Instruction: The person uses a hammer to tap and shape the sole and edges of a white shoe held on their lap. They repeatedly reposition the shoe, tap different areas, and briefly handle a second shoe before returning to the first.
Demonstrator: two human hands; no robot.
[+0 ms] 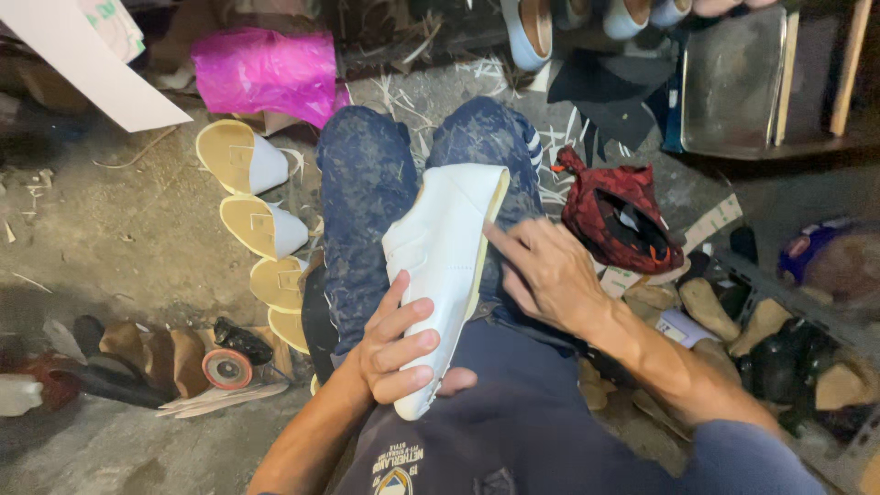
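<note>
Left hand (396,353) fingers clamp the white shoe (445,266) steady on the lap (heel end), while right hand (548,275) fingers, spread and empty, press its far edge.

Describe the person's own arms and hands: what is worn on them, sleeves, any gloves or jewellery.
Both hands are bare, without gloves. The left hand and its forearm are uncovered as far as the frame shows. The right hand has a bare forearm, with a blue-grey sleeve starting near the elbow. No ring, watch or bracelet is visible.

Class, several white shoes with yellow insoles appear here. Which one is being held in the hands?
The white shoe on the lap, gripped by the left hand and touched by the right hand; the others lie on the floor.
</note>
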